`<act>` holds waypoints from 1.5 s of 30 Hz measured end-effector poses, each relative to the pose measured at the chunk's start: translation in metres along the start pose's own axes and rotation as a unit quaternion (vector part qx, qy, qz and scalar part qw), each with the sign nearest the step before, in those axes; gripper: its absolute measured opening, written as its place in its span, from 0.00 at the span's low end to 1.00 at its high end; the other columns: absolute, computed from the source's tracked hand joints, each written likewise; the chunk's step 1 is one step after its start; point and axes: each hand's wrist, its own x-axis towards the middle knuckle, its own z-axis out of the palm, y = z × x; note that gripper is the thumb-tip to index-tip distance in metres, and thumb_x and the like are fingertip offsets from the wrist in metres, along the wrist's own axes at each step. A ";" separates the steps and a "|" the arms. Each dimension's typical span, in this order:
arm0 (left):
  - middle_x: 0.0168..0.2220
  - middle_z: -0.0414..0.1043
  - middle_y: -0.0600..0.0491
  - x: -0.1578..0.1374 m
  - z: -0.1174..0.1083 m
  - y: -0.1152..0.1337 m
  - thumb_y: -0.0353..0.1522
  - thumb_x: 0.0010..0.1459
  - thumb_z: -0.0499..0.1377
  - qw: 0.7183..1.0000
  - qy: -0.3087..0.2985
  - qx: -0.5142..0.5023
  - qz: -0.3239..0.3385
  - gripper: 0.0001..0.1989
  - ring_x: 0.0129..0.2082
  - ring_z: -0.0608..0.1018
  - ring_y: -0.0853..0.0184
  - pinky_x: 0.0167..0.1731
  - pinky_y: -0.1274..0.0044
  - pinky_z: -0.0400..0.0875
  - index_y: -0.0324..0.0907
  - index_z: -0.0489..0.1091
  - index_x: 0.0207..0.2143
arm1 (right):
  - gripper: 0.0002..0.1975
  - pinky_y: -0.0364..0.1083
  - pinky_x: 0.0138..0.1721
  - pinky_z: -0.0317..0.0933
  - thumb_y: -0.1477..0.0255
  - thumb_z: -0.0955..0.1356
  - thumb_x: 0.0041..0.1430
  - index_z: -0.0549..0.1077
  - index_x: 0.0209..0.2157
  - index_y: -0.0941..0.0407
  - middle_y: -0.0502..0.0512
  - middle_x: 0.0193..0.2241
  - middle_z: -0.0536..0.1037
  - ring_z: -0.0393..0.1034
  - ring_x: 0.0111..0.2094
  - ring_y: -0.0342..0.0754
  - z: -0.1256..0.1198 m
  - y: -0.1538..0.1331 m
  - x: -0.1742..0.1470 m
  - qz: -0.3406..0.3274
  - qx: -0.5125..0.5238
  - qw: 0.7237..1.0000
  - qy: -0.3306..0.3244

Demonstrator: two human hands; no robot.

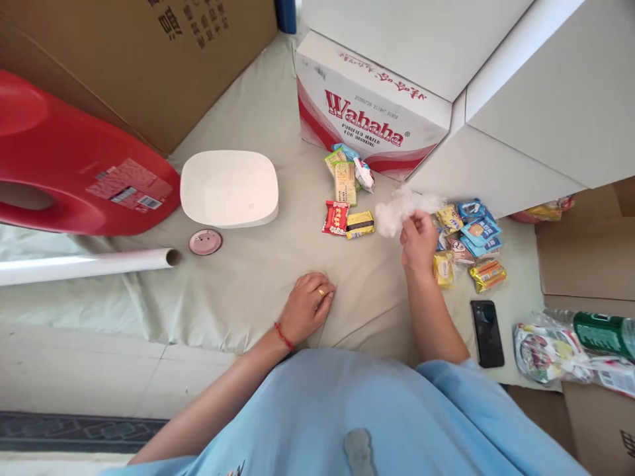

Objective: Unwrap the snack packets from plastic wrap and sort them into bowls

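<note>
My right hand [419, 241] is pinched on the near edge of a soft, crumpled white wad [391, 215]; whether it is cotton or thin plastic, I cannot make out. Just right of that hand lies a group of snack packets [480, 231] in blue, yellow and brown wrappers. To the wad's left are a yellow packet [360, 225], a red packet [336, 218] and a green-edged biscuit packet [345, 182], with a few others behind. My left hand [310, 305], wearing a ring, rests on the cloth with its fingers curled in and nothing visible in them.
A white plastic tub [268, 215] stands left of the packets, near a round pink lid-like disc [205, 242]. Further left are a red jug [94, 165] and a white tube [99, 264]. A Wahaha carton [372, 119] stands behind. A phone [487, 334] lies at right.
</note>
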 end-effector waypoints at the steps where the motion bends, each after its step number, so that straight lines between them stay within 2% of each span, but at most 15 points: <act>1: 0.40 0.78 0.48 0.000 -0.001 0.001 0.31 0.68 0.53 1.000 0.005 -0.016 -0.013 0.11 0.47 0.78 0.59 0.50 0.63 0.72 0.45 0.76 0.42 | 0.14 0.41 0.24 0.53 0.58 0.71 0.59 0.70 0.40 0.52 0.43 0.26 0.67 0.55 0.21 0.40 -0.010 0.002 -0.024 0.060 0.055 0.996 -0.021; 5: 0.40 0.77 0.48 0.006 -0.007 0.010 0.37 0.71 0.53 0.990 0.046 -0.102 -0.082 0.11 0.41 0.78 0.63 0.45 0.67 0.74 0.44 0.74 0.40 | 0.17 0.41 0.21 0.46 0.57 0.75 0.54 0.71 0.37 0.53 0.41 0.22 0.65 0.50 0.19 0.39 -0.045 0.013 -0.104 0.177 0.117 0.975 -0.061; 9: 0.32 0.70 0.52 0.020 -0.004 0.028 0.40 0.72 0.52 0.976 0.037 -0.191 -0.100 0.16 0.33 0.73 0.67 0.35 0.74 0.71 0.44 0.68 0.33 | 0.14 0.42 0.26 0.55 0.59 0.74 0.58 0.73 0.37 0.53 0.46 0.26 0.72 0.60 0.25 0.42 -0.059 0.012 -0.137 0.145 0.046 0.987 -0.058; 11: 0.37 0.70 0.50 0.029 0.003 0.037 0.45 0.70 0.55 0.971 0.026 -0.215 -0.101 0.15 0.34 0.73 0.67 0.32 0.75 0.71 0.44 0.69 0.38 | 0.12 0.43 0.29 0.58 0.59 0.73 0.60 0.74 0.37 0.53 0.47 0.28 0.72 0.63 0.28 0.44 -0.056 0.006 -0.138 0.115 0.022 0.991 -0.069; 13: 0.49 0.70 0.45 0.037 0.009 0.044 0.49 0.62 0.63 0.974 0.023 -0.202 -0.098 0.23 0.40 0.74 0.64 0.34 0.73 0.73 0.43 0.68 0.51 | 0.11 0.43 0.30 0.59 0.59 0.73 0.61 0.75 0.37 0.52 0.47 0.27 0.72 0.63 0.28 0.44 -0.046 -0.001 -0.133 0.102 0.031 0.989 -0.106; 15: 0.59 0.66 0.40 0.044 0.014 0.044 0.48 0.56 0.68 0.981 0.021 -0.168 -0.090 0.35 0.46 0.75 0.60 0.39 0.70 0.75 0.44 0.65 0.60 | 0.11 0.43 0.30 0.59 0.59 0.74 0.60 0.75 0.36 0.52 0.46 0.27 0.72 0.62 0.27 0.43 -0.033 -0.009 -0.125 0.107 0.071 0.980 -0.150; 16: 0.60 0.67 0.41 0.046 0.014 0.043 0.45 0.57 0.68 0.984 0.013 -0.155 -0.088 0.33 0.48 0.75 0.59 0.42 0.69 0.75 0.44 0.65 0.61 | 0.12 0.43 0.29 0.58 0.59 0.74 0.59 0.74 0.36 0.52 0.46 0.26 0.71 0.61 0.26 0.42 -0.027 -0.012 -0.121 0.117 0.097 0.974 -0.167; 19: 0.45 0.77 0.48 0.044 0.013 0.030 0.37 0.64 0.59 0.978 -0.010 -0.169 -0.119 0.12 0.40 0.78 0.64 0.40 0.72 0.73 0.44 0.74 0.48 | 0.14 0.41 0.24 0.53 0.60 0.76 0.55 0.73 0.35 0.52 0.43 0.24 0.67 0.54 0.21 0.39 -0.012 -0.018 -0.106 0.172 0.170 0.950 -0.196; 22: 0.30 0.75 0.55 0.036 0.009 0.017 0.37 0.66 0.57 0.954 0.014 -0.213 -0.208 0.09 0.29 0.74 0.69 0.32 0.76 0.70 0.43 0.74 0.38 | 0.16 0.39 0.20 0.47 0.61 0.78 0.49 0.72 0.34 0.52 0.41 0.23 0.64 0.50 0.20 0.37 -0.009 -0.018 -0.092 0.232 0.209 0.930 -0.194; 25: 0.31 0.73 0.55 0.033 0.003 0.013 0.41 0.65 0.58 0.939 0.043 -0.239 -0.244 0.11 0.29 0.73 0.69 0.31 0.77 0.68 0.43 0.72 0.37 | 0.18 0.38 0.18 0.45 0.62 0.79 0.45 0.73 0.33 0.53 0.41 0.22 0.64 0.49 0.19 0.36 -0.013 -0.016 -0.086 0.274 0.226 0.916 -0.188; 30: 0.41 0.73 0.50 0.048 0.002 0.029 0.48 0.58 0.66 0.965 -0.025 -0.225 -0.131 0.21 0.33 0.71 0.68 0.35 0.74 0.70 0.43 0.73 0.45 | 0.18 0.37 0.17 0.44 0.62 0.79 0.46 0.72 0.33 0.53 0.40 0.21 0.64 0.47 0.18 0.35 -0.016 -0.019 -0.096 0.300 0.236 0.901 -0.204; 32: 0.41 0.72 0.50 0.054 0.007 0.035 0.49 0.57 0.67 0.963 -0.034 -0.238 -0.122 0.22 0.33 0.71 0.67 0.35 0.74 0.69 0.43 0.73 0.44 | 0.18 0.38 0.17 0.44 0.61 0.79 0.47 0.72 0.33 0.53 0.40 0.21 0.65 0.47 0.18 0.35 -0.014 -0.022 -0.101 0.303 0.231 0.899 -0.217; 38: 0.30 0.69 0.56 0.059 0.014 0.025 0.49 0.61 0.62 0.893 -0.025 -0.386 -0.232 0.19 0.30 0.69 0.69 0.33 0.76 0.65 0.42 0.69 0.34 | 0.17 0.39 0.19 0.48 0.60 0.79 0.49 0.74 0.33 0.54 0.42 0.24 0.69 0.51 0.19 0.36 -0.020 -0.022 -0.095 0.263 0.198 0.910 -0.253; 42: 0.31 0.71 0.56 0.050 0.003 0.012 0.49 0.58 0.67 0.849 -0.003 -0.455 -0.268 0.20 0.32 0.70 0.70 0.36 0.76 0.66 0.42 0.70 0.33 | 0.18 0.39 0.18 0.44 0.61 0.80 0.45 0.74 0.33 0.53 0.41 0.23 0.67 0.49 0.18 0.35 -0.033 -0.013 -0.076 0.281 0.188 0.909 -0.243; 45: 0.34 0.76 0.53 0.045 -0.004 0.008 0.48 0.57 0.69 0.810 0.008 -0.515 -0.281 0.20 0.34 0.73 0.69 0.38 0.76 0.68 0.42 0.72 0.34 | 0.17 0.39 0.18 0.44 0.61 0.79 0.46 0.74 0.33 0.54 0.43 0.24 0.69 0.50 0.19 0.36 -0.036 -0.005 -0.069 0.265 0.163 0.930 -0.198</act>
